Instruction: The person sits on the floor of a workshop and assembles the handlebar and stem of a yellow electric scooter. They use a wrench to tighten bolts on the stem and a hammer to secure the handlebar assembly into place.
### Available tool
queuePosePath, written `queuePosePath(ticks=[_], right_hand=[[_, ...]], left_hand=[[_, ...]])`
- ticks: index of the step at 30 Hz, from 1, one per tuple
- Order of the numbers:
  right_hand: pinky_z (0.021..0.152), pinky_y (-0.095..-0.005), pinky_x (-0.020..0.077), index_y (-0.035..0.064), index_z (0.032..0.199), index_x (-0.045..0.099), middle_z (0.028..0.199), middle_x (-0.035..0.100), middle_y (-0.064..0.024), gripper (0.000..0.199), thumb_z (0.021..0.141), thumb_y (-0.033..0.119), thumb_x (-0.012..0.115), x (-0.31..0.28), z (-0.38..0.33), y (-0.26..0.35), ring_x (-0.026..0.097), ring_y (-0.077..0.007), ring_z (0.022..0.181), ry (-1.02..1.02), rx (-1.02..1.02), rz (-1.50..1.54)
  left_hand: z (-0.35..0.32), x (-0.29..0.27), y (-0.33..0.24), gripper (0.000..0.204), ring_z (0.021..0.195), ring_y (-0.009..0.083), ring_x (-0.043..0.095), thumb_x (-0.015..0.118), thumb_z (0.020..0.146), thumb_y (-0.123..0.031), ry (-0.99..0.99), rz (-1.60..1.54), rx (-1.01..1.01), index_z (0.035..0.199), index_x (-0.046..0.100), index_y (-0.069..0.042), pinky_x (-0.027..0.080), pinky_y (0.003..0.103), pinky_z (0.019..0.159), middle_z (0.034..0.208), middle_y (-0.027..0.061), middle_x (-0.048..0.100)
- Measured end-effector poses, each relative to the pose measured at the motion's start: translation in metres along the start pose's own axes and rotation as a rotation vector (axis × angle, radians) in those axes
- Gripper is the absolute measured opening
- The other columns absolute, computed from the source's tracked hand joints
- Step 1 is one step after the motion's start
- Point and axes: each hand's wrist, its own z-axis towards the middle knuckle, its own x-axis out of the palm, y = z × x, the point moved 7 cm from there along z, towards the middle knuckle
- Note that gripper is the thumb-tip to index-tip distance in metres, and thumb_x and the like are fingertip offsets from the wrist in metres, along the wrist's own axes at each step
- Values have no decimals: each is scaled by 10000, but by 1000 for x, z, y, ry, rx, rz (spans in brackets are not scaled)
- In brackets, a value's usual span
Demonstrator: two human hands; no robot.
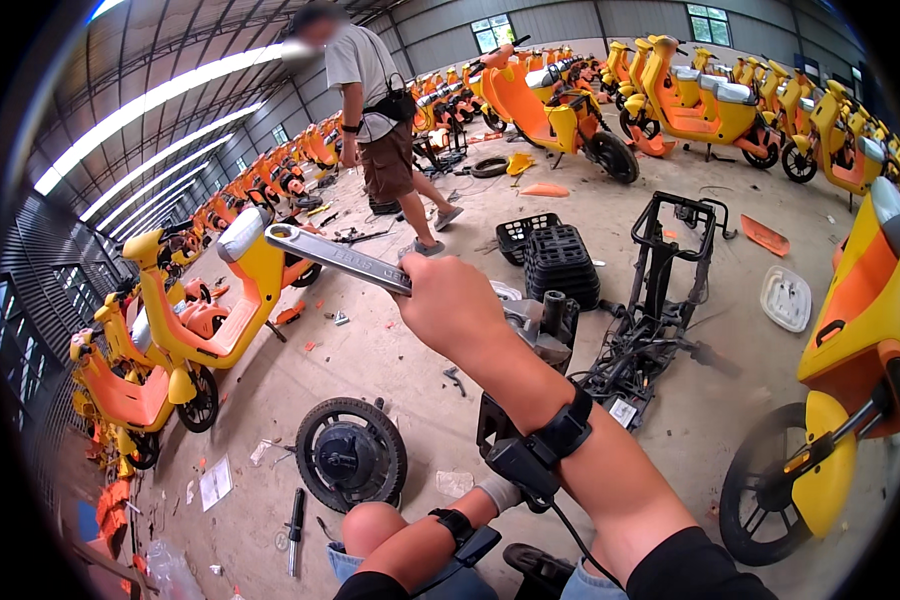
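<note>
My right hand (452, 305) is raised in the middle of the view, its bare fingers closed round a silver wrench (335, 257). The wrench's ring end points up and to the left. Low in the middle, my left hand (500, 492) shows a pale glove beside my knee; its fingers are hidden behind my right forearm. A dark metal part (545, 330) stands just beyond my right forearm, partly covered by it. To the left of my knee, a black wheel with a hub motor (348, 455) lies on the floor.
A bare scooter frame (660, 300) with cables lies ahead right, beside black plastic baskets (560, 265). Yellow-orange scooters stand left (225, 320) and close at right (850, 330). A shock absorber (296, 530) lies near the wheel. A person (375, 110) walks beyond.
</note>
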Motion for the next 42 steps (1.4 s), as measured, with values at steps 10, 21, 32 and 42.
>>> queuePosePath(ticks=[10, 21, 32, 42], right_hand=[[656, -492, 512, 61, 861, 624, 751, 661, -175, 161, 860, 222, 627, -2, 1, -1, 656, -384, 725, -66, -10, 29], [658, -486, 532, 39, 871, 618, 726, 664, -181, 167, 850, 204, 622, -3, 0, 2, 669, -378, 711, -83, -27, -3], [489, -307, 383, 10, 896, 657, 578, 534, -85, 227, 901, 234, 695, -58, -8, 26, 483, -143, 486, -282, -53, 463], [413, -248, 249, 103, 770, 436, 586, 301, 43, 277, 977, 282, 475, -84, -34, 41, 256, -83, 439, -275, -176, 1537]], left_hand=[[-6, -13, 16, 263, 1090, 169, 570, 453, 1021, -260, -64, 131, -51, 1253, 545, -178, 493, 347, 940, 1213, 25, 606], [-1, -14, 26, 270, 1092, 178, 566, 427, 1025, -263, -79, 204, -41, 1251, 547, -177, 488, 345, 948, 1216, 28, 603], [11, -45, 101, 220, 907, 236, 622, 433, 1002, -248, -260, -672, -306, 1113, 590, -140, 533, 392, 832, 1039, 51, 646], [3, -12, 69, 173, 828, 246, 621, 520, 947, -247, -290, -862, -285, 1031, 594, -115, 533, 404, 770, 942, 74, 642]])
